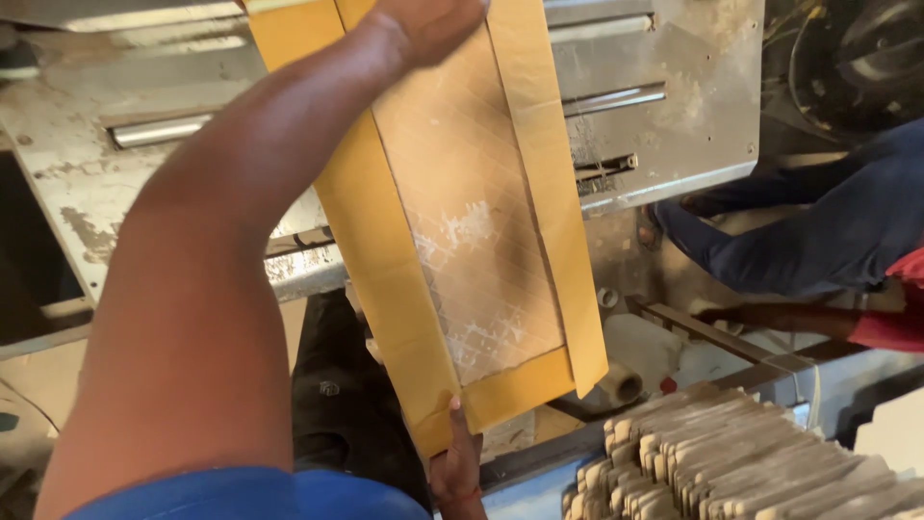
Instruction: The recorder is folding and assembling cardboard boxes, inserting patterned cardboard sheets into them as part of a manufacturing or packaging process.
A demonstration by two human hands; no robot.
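I hold up a large brown paper envelope blank (462,241), tilted, with yellow-brown flaps folded over a paler centre that has a diamond mesh pattern and white smears. My left hand (428,24) grips its top end; that arm, in a blue sleeve, crosses the left of the view. My right hand (455,467) pinches its bottom edge from below. The sheet hangs in front of a worn grey metal machine (664,106).
A stack of several folded brown paper pieces (731,453) stands on edge at the lower right. Another person in dark blue cloth (828,221) and a red garment (895,308) is at the right. Metal bars and a dark gap lie at the left.
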